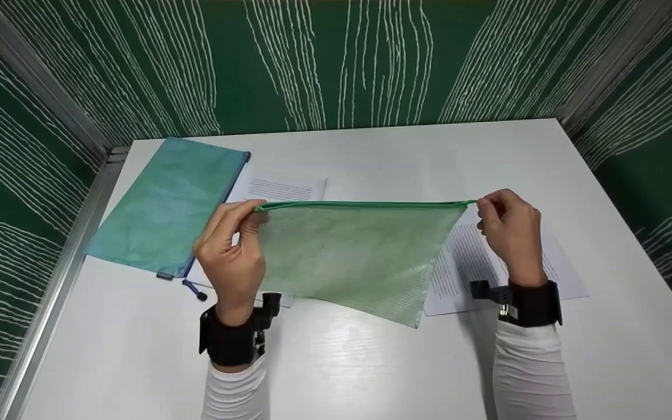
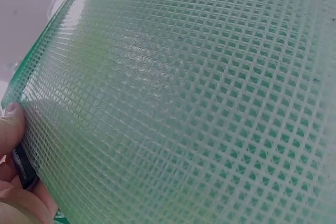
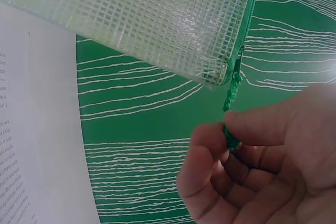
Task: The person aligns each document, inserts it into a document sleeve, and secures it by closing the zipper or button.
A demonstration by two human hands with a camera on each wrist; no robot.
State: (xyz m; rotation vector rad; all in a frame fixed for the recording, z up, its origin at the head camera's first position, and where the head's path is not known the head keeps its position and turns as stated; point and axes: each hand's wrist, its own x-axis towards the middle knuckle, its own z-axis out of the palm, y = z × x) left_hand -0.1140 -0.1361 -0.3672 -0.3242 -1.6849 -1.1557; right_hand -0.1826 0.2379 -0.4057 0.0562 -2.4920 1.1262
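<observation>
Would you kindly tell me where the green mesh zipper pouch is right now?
In the head view, the green mesh zipper pouch hangs mid-table above the printed sheets, its top corners pinched by the left hand and right hand.

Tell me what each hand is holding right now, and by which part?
Both hold the green mesh pouch off the table. The left hand pinches its top left corner; the right hand pinches the green zipper pull cord at the top right end.
</observation>
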